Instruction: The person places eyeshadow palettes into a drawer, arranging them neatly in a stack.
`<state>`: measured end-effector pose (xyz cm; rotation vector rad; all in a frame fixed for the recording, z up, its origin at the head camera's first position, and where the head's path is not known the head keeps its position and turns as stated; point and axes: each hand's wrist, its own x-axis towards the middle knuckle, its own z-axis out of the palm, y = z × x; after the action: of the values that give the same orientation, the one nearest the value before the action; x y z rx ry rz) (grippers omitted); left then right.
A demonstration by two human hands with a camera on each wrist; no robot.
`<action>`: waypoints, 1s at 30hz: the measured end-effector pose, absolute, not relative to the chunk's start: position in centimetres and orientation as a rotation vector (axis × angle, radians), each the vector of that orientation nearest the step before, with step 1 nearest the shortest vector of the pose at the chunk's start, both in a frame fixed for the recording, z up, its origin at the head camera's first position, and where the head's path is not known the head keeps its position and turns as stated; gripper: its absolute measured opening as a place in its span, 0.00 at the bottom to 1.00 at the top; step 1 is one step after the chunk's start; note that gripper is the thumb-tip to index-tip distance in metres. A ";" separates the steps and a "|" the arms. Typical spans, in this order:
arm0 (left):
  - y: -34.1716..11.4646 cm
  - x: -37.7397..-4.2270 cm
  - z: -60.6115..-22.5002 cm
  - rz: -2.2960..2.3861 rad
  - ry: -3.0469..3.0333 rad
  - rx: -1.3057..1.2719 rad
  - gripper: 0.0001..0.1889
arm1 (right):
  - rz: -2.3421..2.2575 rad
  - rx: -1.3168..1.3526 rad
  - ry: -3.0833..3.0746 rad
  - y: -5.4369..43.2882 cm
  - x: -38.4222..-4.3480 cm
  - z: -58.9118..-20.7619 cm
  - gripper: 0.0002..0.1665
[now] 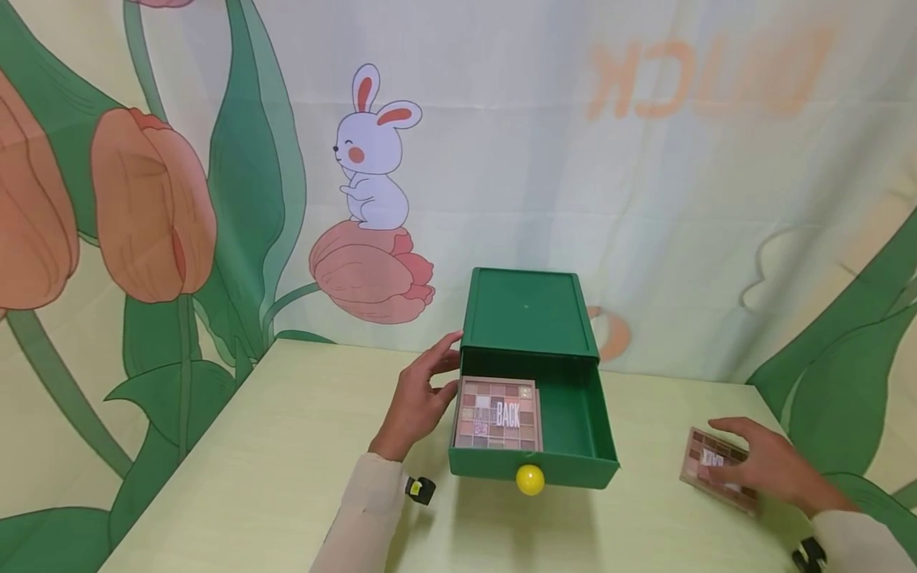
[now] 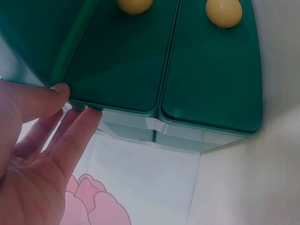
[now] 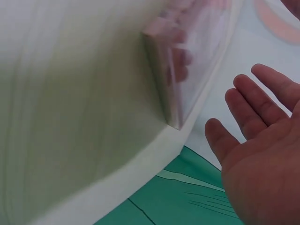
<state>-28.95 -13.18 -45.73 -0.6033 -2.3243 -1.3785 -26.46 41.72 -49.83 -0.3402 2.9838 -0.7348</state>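
Note:
A green drawer cabinet [image 1: 526,310] stands on the table, its top drawer [image 1: 573,471] pulled out. Inside, at the drawer's left, lies an eyeshadow palette [image 1: 494,414] lettered "BACK"; another edge shows beneath it. My left hand [image 1: 415,402] is at the cabinet's left side, and in the left wrist view its fingertips [image 2: 89,117] touch the side near the front edge. To the right, a similar eyeshadow palette [image 1: 698,469] rests on the table. Over it hovers my right hand [image 1: 777,469], fingers spread; the right wrist view shows the hand [image 3: 262,159] apart from the palette [image 3: 161,75].
The open drawer carries a yellow knob [image 1: 530,480]. Two lower drawers [image 2: 211,79] with yellow knobs are closed in the left wrist view. A printed curtain [image 1: 501,183] with tulips and a rabbit hangs behind the pale table [image 1: 286,477].

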 end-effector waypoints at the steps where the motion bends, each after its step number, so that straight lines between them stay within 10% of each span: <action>1: -13.2 -29.0 -45.8 -1.379 -2.325 -0.602 0.45 | -0.739 -0.337 2.983 41.7 -26.5 -50.0 0.56; 30: -13.2 -29.1 -45.8 -1.401 -2.329 -0.589 0.44 | -0.565 -0.400 3.085 41.8 -26.4 -52.2 0.57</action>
<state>-29.12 -13.23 -45.79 -0.5891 -2.3292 -1.4005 -26.43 41.84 -52.20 -0.3998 3.0848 -0.5649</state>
